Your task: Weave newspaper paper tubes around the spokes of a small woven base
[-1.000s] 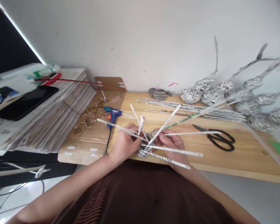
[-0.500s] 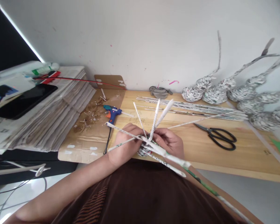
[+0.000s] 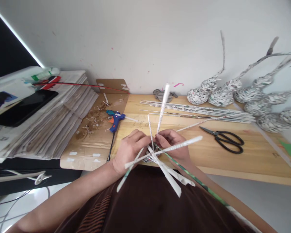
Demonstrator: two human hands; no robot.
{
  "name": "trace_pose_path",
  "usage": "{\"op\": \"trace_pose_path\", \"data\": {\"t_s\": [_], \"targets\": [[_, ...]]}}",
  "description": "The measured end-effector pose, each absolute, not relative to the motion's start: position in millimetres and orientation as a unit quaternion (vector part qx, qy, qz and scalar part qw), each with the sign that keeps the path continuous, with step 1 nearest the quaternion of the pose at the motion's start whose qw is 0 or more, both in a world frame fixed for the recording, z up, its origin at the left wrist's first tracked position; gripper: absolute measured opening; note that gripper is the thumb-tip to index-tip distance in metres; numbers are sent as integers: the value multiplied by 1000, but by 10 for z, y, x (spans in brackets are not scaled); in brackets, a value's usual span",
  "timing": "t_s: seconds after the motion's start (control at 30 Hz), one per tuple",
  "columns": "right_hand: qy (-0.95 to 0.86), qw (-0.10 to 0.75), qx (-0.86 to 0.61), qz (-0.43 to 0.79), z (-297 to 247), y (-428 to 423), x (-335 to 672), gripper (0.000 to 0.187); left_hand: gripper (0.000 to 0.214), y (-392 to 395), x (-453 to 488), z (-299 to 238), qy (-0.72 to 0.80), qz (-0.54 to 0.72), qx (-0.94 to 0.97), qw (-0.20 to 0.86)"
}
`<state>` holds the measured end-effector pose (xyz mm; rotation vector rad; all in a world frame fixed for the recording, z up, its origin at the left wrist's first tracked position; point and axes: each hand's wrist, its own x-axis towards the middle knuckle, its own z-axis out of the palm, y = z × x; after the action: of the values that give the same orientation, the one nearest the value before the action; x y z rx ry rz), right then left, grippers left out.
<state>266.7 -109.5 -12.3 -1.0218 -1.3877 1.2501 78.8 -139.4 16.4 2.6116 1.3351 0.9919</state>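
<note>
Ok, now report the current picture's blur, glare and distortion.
Head view: woven pieces at far right look soft; head view, glare whitens the floor at lower left; head view, the left forearm looks elongated toward the corner, perhaps wide-angle distortion.

A single head-worn camera looks forward and down on the worktop (image 3: 254, 152), from near. The wall (image 3: 145, 38) beyond fills its upper part.

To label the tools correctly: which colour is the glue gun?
The glue gun is mostly blue, with teal and orange parts, clearest in head view.
</note>
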Motion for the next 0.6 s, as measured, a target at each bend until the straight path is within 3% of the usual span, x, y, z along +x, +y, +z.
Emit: {"op": "trace_pose_path", "data": {"t_s": [0.27, 0.4, 0.5, 0.6], "targets": [[-562, 477, -383, 557, -132, -1173, 2676, 15, 13, -1409, 828, 272, 429, 280, 858, -19], [-644, 499, -319, 485, -253, -1225, 2756, 19, 13, -1403, 834, 308, 424, 274, 863, -30], [-681, 521, -300, 418, -317, -1282, 2776, 29, 13, -1399, 826, 283, 447, 281, 849, -1], [-645, 516, -353, 440, -337, -1337, 2757, 22, 13, -1393, 833, 237, 500, 297, 812, 48]]}}
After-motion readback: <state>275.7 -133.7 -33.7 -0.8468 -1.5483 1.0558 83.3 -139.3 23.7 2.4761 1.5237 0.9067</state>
